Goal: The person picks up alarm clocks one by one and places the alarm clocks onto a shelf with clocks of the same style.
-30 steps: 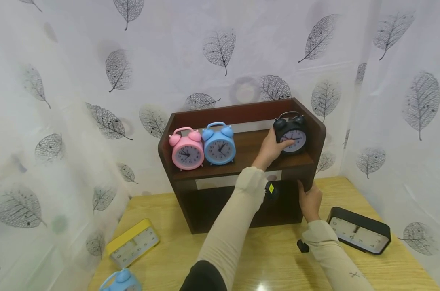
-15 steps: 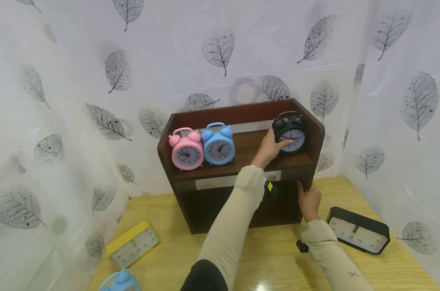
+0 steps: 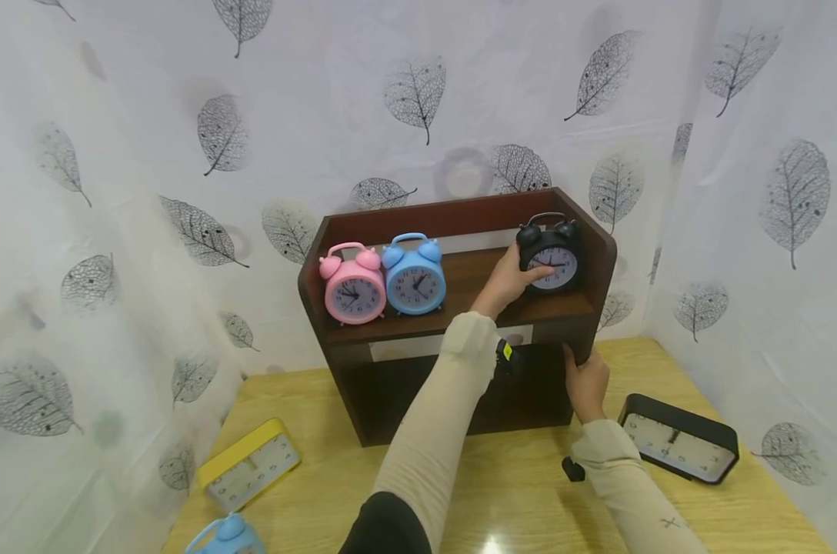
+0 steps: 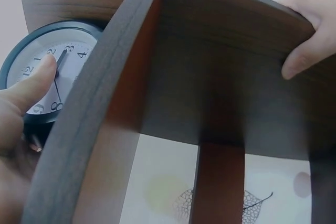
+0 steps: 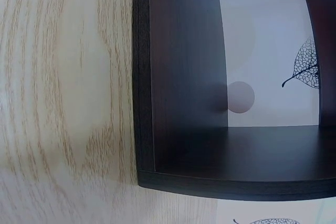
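On the right end of the upper level of a dark wooden shelf [image 3: 405, 335] stands a black twin-bell alarm clock [image 3: 564, 273]. My left hand [image 3: 505, 283] holds this clock from its left side, thumb across the dial. The left wrist view shows the thumb on the clock's white face [image 4: 71, 82], while the rest of that hand is partly cut off. My right hand [image 3: 588, 385] grips the shelf's right side panel low down, thumb on the inner face. In the right wrist view only the shelf [image 5: 184, 77] and the tabletop appear, without the hand.
A pink alarm clock [image 3: 355, 296] and a blue one [image 3: 416, 286] stand at the shelf's upper left. On the wooden table [image 3: 529, 500] lie a yellow rectangular clock [image 3: 248, 465], a black rectangular clock [image 3: 681, 438] and another blue alarm clock [image 3: 230, 537]. A leaf-print curtain [image 3: 321, 100] hangs behind.
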### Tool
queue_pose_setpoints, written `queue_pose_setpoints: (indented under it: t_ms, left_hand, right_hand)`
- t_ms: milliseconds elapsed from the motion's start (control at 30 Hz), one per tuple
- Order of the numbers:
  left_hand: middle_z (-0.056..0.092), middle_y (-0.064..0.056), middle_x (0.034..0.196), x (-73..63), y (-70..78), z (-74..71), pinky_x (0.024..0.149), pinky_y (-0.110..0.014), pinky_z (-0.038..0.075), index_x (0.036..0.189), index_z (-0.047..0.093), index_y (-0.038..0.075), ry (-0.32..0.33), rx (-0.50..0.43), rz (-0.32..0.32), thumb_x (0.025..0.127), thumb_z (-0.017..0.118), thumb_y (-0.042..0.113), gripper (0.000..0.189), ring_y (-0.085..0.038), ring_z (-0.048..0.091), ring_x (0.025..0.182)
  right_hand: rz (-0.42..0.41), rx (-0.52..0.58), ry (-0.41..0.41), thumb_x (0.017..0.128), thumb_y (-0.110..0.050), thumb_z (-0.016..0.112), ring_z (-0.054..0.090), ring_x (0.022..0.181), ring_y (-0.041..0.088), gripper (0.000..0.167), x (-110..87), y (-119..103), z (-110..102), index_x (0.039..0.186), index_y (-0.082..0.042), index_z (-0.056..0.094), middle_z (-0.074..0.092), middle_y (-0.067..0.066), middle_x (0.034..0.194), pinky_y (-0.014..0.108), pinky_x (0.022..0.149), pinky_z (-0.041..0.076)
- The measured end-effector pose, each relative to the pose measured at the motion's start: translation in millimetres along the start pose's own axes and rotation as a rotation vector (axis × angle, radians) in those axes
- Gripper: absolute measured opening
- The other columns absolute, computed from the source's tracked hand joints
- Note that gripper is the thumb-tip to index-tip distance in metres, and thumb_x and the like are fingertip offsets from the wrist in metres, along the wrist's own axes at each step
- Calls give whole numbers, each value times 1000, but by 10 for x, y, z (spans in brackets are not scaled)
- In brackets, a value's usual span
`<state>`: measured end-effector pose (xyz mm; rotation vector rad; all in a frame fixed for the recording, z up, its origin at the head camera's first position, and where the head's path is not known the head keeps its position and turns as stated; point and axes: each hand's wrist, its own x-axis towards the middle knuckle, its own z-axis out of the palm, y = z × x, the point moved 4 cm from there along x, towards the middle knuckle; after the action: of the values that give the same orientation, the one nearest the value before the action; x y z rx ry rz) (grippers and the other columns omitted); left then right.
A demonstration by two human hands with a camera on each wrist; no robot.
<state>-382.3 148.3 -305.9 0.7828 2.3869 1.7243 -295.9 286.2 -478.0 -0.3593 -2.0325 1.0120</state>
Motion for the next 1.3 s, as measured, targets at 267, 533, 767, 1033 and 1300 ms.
queue_pose_setpoints:
  t_ms: [267,533,767,1033,1300]
  left_hand:
    - [45,-6,144,-31,-8,3,108,-42,34,147,27,23,-3,-39,-20,85,68,25,74,-22,43,132]
    - [48,-9,139,-64,-66,-40,105,-41,38,144,31,16,25,-48,-48,84,70,25,72,-23,46,129]
    - [45,-10,141,-136,-27,-55,105,-40,39,142,31,9,61,6,-32,84,70,26,72,-23,45,129]
    - [44,-13,131,-354,69,-95,89,-31,46,143,30,12,145,215,17,85,69,25,71,-22,52,111]
    - [40,-12,139,-544,133,-154,96,-40,46,145,27,17,203,294,30,85,67,33,74,-24,49,122]
  right_hand:
    - [8,-17,-6,87,-17,64,58,79,55,30,6,-23,-11,80,10,54,61,38,83,60,69,41]
    - [7,-26,-25,88,-19,64,59,74,53,31,-21,-20,22,77,8,53,61,37,80,59,66,41]
    - [1,-20,0,86,-17,65,58,76,55,30,-11,-19,2,77,9,53,61,38,81,60,68,41]
    - [-19,-15,6,86,-17,66,58,75,55,30,-7,-16,-12,75,8,53,61,38,80,60,66,41]
    - [-32,-4,14,86,-16,66,58,74,55,29,-5,-20,-12,76,8,53,61,38,79,60,65,40]
